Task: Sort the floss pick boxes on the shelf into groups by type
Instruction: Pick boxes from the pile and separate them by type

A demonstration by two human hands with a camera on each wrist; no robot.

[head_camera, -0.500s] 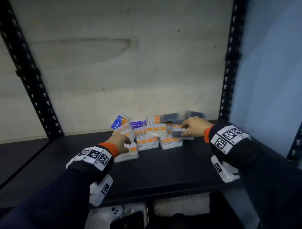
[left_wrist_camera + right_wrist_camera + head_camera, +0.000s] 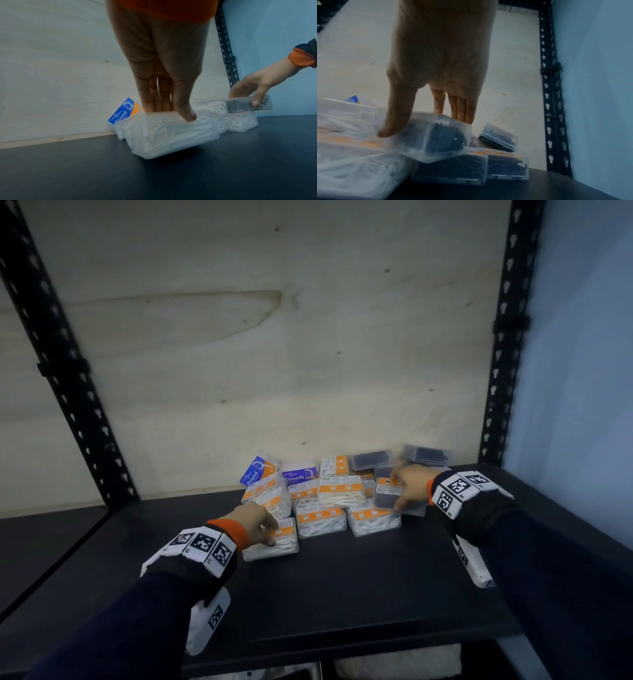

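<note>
Black shelf (image 2: 342, 594), centre frame: left hand (image 2: 255, 520) pinches a white-pick box (image 2: 274, 541) at the pile's front; right hand (image 2: 409, 484) grips a dark-pick box (image 2: 388, 494) lifted at right, seemingly separating types.

One blue box (image 2: 255, 472), one purple box (image 2: 299, 474)

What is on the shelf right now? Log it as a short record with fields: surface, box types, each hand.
surface: black shelf board, pale plywood back panel
box types: clear plastic boxes of white floss picks with orange labels; clear boxes of dark floss picks; blue "Round" box; purple "Smooth" box
left hand: grips a white-pick box at the pile's front left
right hand: pinches a dark-pick box, tilted atop other boxes
sorting: types mixed in one pile
</note>
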